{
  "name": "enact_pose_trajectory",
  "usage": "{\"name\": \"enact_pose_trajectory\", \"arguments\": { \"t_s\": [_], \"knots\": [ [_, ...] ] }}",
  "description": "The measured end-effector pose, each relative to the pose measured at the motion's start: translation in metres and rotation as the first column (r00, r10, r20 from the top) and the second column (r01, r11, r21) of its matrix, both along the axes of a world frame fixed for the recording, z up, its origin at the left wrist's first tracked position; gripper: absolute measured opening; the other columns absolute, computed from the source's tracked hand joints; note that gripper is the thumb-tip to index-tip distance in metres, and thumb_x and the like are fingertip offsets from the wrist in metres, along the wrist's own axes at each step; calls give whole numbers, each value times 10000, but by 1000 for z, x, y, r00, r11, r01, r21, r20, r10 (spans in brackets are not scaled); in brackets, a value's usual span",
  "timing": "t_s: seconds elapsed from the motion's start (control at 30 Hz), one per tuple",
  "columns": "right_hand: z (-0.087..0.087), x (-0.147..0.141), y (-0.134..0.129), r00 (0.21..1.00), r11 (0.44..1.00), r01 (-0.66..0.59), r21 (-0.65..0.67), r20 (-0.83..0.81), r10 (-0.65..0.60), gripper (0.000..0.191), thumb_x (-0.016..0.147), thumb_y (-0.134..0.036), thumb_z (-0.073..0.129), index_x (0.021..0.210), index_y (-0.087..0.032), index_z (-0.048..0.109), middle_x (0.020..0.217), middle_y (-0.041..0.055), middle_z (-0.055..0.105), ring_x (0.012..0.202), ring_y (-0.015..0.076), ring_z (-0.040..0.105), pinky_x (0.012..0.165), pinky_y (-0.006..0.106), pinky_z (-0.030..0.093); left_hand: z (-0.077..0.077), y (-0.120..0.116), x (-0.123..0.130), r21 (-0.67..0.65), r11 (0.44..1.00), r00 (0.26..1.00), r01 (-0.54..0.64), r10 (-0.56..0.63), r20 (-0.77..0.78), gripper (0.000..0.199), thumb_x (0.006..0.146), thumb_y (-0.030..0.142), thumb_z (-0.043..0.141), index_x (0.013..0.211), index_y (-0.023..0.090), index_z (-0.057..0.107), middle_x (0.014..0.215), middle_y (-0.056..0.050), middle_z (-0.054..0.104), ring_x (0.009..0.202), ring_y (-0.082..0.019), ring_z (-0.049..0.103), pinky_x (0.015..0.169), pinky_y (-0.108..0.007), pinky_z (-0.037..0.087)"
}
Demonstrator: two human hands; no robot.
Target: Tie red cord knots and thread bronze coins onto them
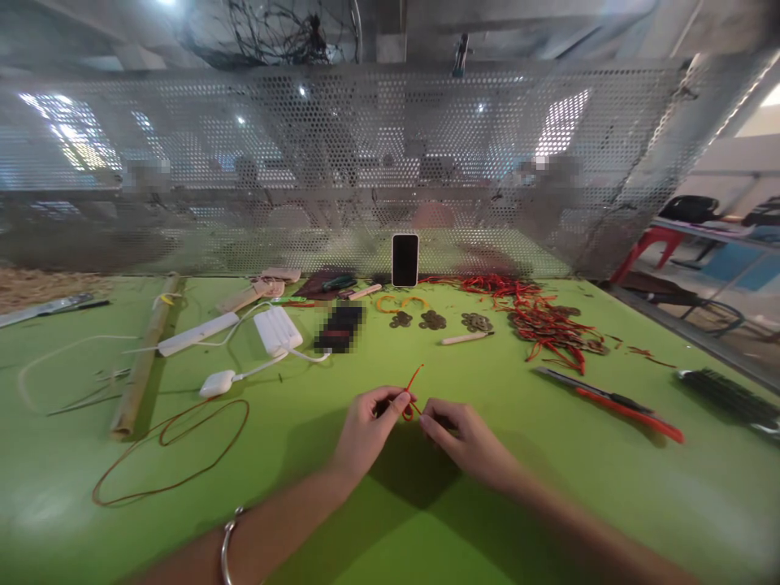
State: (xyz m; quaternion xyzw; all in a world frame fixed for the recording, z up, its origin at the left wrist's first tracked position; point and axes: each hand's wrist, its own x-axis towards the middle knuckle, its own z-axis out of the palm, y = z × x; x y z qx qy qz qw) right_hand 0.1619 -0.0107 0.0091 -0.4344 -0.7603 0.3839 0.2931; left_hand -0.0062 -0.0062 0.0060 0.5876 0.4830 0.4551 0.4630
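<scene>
My left hand [378, 418] pinches a short red cord [415, 377], one end of which sticks up above the thumb. Below the fingertips the cord bends into a small loop. A strand runs across to my right hand [460, 431], whose thumb and forefinger are closed on it. Both hands hover close together over the green table [292, 479]. Beyond them lie small piles of round coin-like metal pieces [432, 320] and a pale stick with a dark tip [466, 338]. Whether a knot sits under my left thumb is hidden.
To the right are a red utility knife [630, 405], a black-bristled brush [728, 398] and a heap of red cords with coins [557, 329]. On the left lie a bamboo stick [143, 366], white power adapters [277, 331] and a loose cord [228, 457]. A phone [405, 260] stands against the perforated screen [341, 138].
</scene>
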Motion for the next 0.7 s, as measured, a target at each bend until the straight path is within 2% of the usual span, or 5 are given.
{"name": "enact_pose_trajectory", "arguments": {
  "t_s": [0.33, 0.43, 0.53, 0.63, 0.7],
  "knots": [
    [1, -2, 2, 1000, 1000, -5, 28, 29, 4, 255, 871, -258, 403, 630, -177, 428, 563, -47, 387, 542, 93, 356, 509, 221, 247, 3, 2, 2, -89, 996, 999, 0, 5, 51, 220, 767, 349, 603, 793, 145, 683, 748, -40, 679, 724, -165, 596, 675, -240, 443],
    [-1, 1, 3, 1000, 1000, -9, 1, 5, 9, 256, 865, -259, 417, 622, -179, 423, 558, -50, 371, 536, 91, 352, 501, 217, 255, 4, 1, 2, -111, 993, 999, 33, -29, 41, 211, 764, 345, 600, 766, 148, 676, 711, -25, 657, 682, -151, 572, 639, -228, 420],
    [-4, 3, 5, 996, 997, 32, -73, -86, -38, 234, 880, -346, 422, 733, -179, 497, 604, -38, 447, 558, 101, 418, 511, 214, 313, 5, -2, 1, -74, 995, 997, 73, -73, -7, 206, 776, 347, 593, 753, 154, 659, 667, -2, 613, 645, -132, 531, 592, -211, 384],
    [-5, 3, 6, 970, 990, 57, -130, -226, -86, 240, 868, -407, 453, 899, -183, 530, 745, -1, 552, 680, 127, 516, 595, 222, 400, 4, -7, 1, -37, 991, 991, 127, -128, -49, 211, 794, 358, 582, 784, 161, 657, 690, 1, 599, 669, -132, 517, 592, -207, 371],
    [-6, 2, 6, 953, 988, 72, -139, -282, -110, 235, 857, -402, 479, 910, -181, 540, 800, 14, 576, 743, 137, 542, 639, 226, 425, 4, -9, 2, -30, 987, 985, 158, -160, -70, 215, 804, 359, 574, 805, 163, 661, 726, -8, 610, 701, -141, 524, 617, -212, 379]
  ]
}}
